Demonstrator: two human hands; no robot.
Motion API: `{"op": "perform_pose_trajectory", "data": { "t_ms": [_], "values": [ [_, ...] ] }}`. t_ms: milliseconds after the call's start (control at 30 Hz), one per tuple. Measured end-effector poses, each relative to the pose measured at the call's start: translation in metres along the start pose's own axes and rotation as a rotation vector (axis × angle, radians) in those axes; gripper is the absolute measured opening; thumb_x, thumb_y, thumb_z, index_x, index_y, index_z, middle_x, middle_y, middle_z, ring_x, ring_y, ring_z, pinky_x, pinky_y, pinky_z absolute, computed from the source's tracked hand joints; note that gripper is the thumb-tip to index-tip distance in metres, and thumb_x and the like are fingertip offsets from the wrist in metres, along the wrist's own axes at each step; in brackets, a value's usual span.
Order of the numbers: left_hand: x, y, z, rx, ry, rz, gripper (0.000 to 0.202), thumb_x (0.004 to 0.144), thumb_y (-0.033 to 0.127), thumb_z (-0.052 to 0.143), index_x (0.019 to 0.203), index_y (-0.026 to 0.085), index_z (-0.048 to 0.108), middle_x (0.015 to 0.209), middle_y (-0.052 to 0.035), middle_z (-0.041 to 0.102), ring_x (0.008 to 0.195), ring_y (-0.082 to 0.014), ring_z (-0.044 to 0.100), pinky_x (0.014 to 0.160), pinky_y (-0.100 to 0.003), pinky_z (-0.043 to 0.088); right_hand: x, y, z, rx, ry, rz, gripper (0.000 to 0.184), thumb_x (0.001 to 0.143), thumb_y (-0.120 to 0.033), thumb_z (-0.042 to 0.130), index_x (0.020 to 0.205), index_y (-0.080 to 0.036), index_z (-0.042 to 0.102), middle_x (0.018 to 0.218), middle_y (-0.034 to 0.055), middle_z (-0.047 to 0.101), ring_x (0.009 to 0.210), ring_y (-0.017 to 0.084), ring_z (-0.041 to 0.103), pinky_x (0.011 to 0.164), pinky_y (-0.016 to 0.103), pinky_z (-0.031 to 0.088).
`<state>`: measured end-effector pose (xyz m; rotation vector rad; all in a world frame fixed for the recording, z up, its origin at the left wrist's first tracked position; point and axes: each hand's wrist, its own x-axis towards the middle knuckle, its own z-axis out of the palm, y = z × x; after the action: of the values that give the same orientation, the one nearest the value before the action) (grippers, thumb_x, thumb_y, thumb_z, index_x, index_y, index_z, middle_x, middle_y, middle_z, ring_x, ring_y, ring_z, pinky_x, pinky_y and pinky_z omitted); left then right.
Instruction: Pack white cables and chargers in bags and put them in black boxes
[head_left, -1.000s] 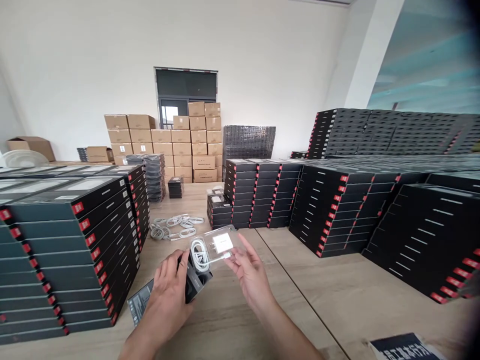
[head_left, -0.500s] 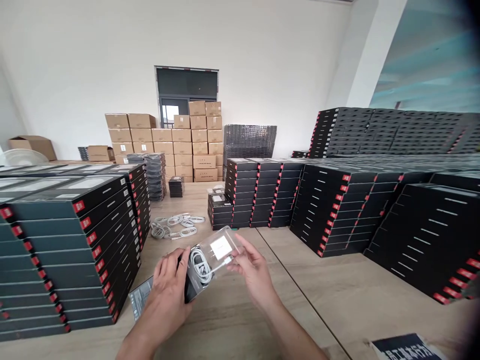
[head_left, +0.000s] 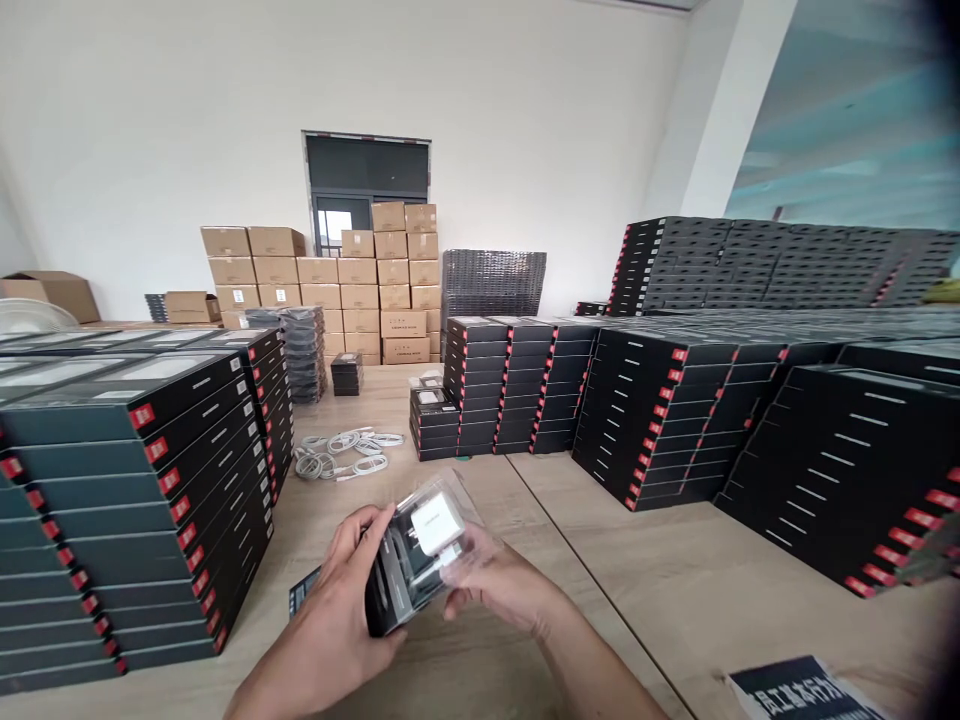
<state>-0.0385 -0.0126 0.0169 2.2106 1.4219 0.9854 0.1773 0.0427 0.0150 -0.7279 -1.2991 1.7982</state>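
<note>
My left hand [head_left: 341, 590] is closed around the dark end of a clear plastic package [head_left: 457, 490], which is tilted above the table. A white charger plug [head_left: 437, 522] shows through the plastic. Below it, a white charging cable [head_left: 439, 563] ends in a small connector. At the package's right end, my right hand [head_left: 499, 580] has its fingertips pinched by that connector, partly seen through hazy plastic. A dark printed piece [head_left: 302, 588] sticks out behind my left hand, mostly hidden by it.
Tall stacks of black boxes stand on the left [head_left: 187, 490] and right [head_left: 645, 420]. Several coiled white cables [head_left: 345, 452] lie beyond my hands. A small box stack [head_left: 435, 425] stands mid-table. A printed sheet [head_left: 795, 690] lies at the front right. Cardboard cartons [head_left: 360, 295] line the wall.
The package has tipped, so the charger plug appears larger and the coiled cable inside is mostly hidden. My right hand has moved slightly down and left, and its fingers now show through plastic.
</note>
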Motion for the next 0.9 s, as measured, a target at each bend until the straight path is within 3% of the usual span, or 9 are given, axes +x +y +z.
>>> {"op": "perform_pose_trajectory", "data": {
  "t_ms": [100,233,300,367,467,567,667,767,900],
  "values": [
    [0.0,0.006,0.01,-0.083,0.067,-0.026,0.107,0.063,0.011,0.068,0.152,0.032,0.012,0.148,-0.0089,0.03,0.14,-0.0269,0.034,0.116,-0.041,0.031,-0.001,-0.002,0.004,-0.01,0.057,-0.066,0.043,0.064,-0.027,0.086,0.104,-0.023,0.071,0.093,0.0039,0.073,0.075,0.021,0.069,0.057,0.029,0.059],
    [0.001,0.01,0.031,-0.251,0.239,-0.07,0.121,0.066,0.02,0.075,0.152,0.027,-0.009,0.154,-0.015,0.019,0.145,-0.032,0.024,0.116,-0.051,0.028,0.002,-0.015,0.011,-0.134,0.321,-0.349,0.038,0.076,-0.048,0.075,0.105,-0.023,0.073,0.101,0.0073,0.074,0.083,0.023,0.068,0.067,0.032,0.058],
    [0.001,0.009,0.038,-0.369,0.244,-0.013,0.118,0.071,0.024,0.074,0.151,0.026,-0.013,0.157,-0.0162,0.018,0.145,-0.0331,0.024,0.117,-0.052,0.027,0.001,-0.021,0.013,-0.3,0.394,-0.446,0.036,0.08,-0.052,0.069,0.1,-0.023,0.076,0.104,0.0085,0.074,0.091,0.025,0.067,0.078,0.034,0.056],
    [0.001,0.008,0.039,-0.494,0.234,0.027,0.107,0.08,0.026,0.066,0.151,0.027,-0.013,0.156,-0.0157,0.024,0.143,-0.0312,0.03,0.116,-0.052,0.029,-0.001,-0.024,0.015,-0.413,0.383,-0.468,0.037,0.084,-0.053,0.063,0.102,-0.023,0.076,0.106,0.0087,0.074,0.097,0.027,0.066,0.084,0.037,0.054],
    [0.003,0.005,0.035,-0.59,0.277,-0.002,0.086,0.088,0.027,0.055,0.151,0.029,-0.004,0.152,-0.0135,0.031,0.138,-0.027,0.039,0.115,-0.048,0.032,-0.003,-0.024,0.018,-0.459,0.352,-0.455,0.039,0.088,-0.055,0.057,0.105,-0.025,0.075,0.104,0.0081,0.074,0.093,0.027,0.067,0.08,0.037,0.055],
    [0.006,0.002,0.032,-0.577,0.35,-0.019,0.065,0.09,0.029,0.054,0.144,0.028,0.018,0.147,-0.0126,0.037,0.138,-0.0251,0.038,0.115,-0.044,0.032,-0.004,-0.021,0.021,-0.435,0.393,-0.473,0.037,0.087,-0.051,0.06,0.112,-0.026,0.07,0.097,0.0072,0.075,0.087,0.025,0.068,0.072,0.034,0.056],
    [0.01,-0.004,0.034,-0.564,0.443,-0.013,0.044,0.091,0.031,0.054,0.13,0.026,0.034,0.135,-0.0117,0.045,0.131,-0.024,0.046,0.109,-0.042,0.041,-0.004,-0.018,0.02,-0.39,0.404,-0.546,0.027,0.084,-0.042,0.067,0.108,-0.028,0.067,0.104,0.006,0.073,0.096,0.024,0.068,0.08,0.033,0.055],
    [0.011,-0.01,0.034,-0.504,0.479,0.009,0.027,0.091,0.031,0.053,0.117,0.026,0.046,0.132,-0.0104,0.045,0.128,-0.0238,0.047,0.103,-0.041,0.046,-0.004,-0.015,0.015,-0.547,0.327,-0.595,0.013,0.081,-0.03,0.071,0.092,-0.026,0.068,0.11,0.0061,0.07,0.102,0.024,0.065,0.088,0.033,0.052],
    [0.01,-0.012,0.027,-0.407,0.456,0.022,0.016,0.093,0.031,0.05,0.105,0.024,0.057,0.139,-0.0115,0.045,0.132,-0.0254,0.045,0.107,-0.044,0.042,-0.004,-0.015,0.014,-0.781,0.299,-0.625,0.008,0.082,-0.026,0.068,0.088,-0.026,0.074,0.111,0.0083,0.069,0.104,0.026,0.064,0.09,0.036,0.05]
  ]
}}
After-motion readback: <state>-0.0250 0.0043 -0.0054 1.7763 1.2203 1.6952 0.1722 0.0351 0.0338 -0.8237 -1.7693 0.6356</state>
